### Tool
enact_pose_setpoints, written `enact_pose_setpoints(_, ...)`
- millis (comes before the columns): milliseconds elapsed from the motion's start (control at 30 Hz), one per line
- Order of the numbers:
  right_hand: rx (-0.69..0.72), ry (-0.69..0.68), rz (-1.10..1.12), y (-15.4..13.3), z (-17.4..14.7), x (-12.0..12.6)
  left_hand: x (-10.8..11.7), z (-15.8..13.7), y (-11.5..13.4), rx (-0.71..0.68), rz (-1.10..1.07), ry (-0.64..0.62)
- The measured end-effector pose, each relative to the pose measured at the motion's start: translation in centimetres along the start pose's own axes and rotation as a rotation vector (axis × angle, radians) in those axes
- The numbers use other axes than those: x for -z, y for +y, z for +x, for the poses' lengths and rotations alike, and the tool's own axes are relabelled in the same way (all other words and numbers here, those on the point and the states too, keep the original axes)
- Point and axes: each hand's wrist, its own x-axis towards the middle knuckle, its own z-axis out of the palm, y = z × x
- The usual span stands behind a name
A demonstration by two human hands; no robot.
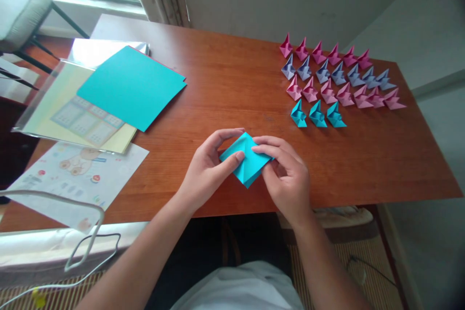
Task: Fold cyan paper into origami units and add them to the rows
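Between my hands is a folded turquoise origami paper (248, 164), diamond-shaped with creases across its face, held over the table's front edge. My left hand (214, 160) grips its left side, thumb on top and fingers behind. On the right corner my right hand (285, 167) pinches it, fingers on the upper face and thumb near the lower edge. Beyond the hands stand three finished turquoise origami figures (317, 115) in a row. Behind them are rows of pink figures (345, 95), lavender figures (338, 74) and dark pink figures (318, 53).
Large turquoise sheets (134, 87) lie at the left on a clear plastic pack of pale yellow paper (47, 106). A printed sheet (109, 174) sits below it. A white cable (98, 223) hangs at the lower left. The wooden table (218, 72) meets a wall at the back.
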Motion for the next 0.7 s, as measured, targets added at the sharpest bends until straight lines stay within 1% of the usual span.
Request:
enact_pose_setpoints(100,0.046,0.007,-0.061,-0.1,-0.1,0.1,0.0,0.1,-0.1,-0.007,0.016,0.003)
enact_pose_setpoints(267,0.153,-0.031,-0.160,0.1,-0.2,0.2,0.3,0.2,-0.4,0.043,0.006,-0.055)
enact_pose_setpoints(400,0.172,-0.093,-0.141,0.2,-0.5,0.3,0.3,0.1,-0.4,0.019,0.028,-0.027)
enact_pose_setpoints(500,0.140,-0.120,0.002,0.1,-0.6,0.5,0.2,0.0,-0.2,-0.011,0.090,0.017)
enact_pose_setpoints(567,0.099,-0.085,0.122,0.1,-0.4,0.6,0.1,-0.1,-0.1,-0.019,0.133,0.041)
enact_pose_setpoints(633,0.024,-0.029,0.184,0.1,0.1,0.8,0.0,-0.1,0.0,-0.026,0.164,0.054)
enact_pose_setpoints(700,-0.085,-0.016,0.193,0.3,1.0,0.8,-0.1,-0.2,0.0,-0.042,0.197,0.056)
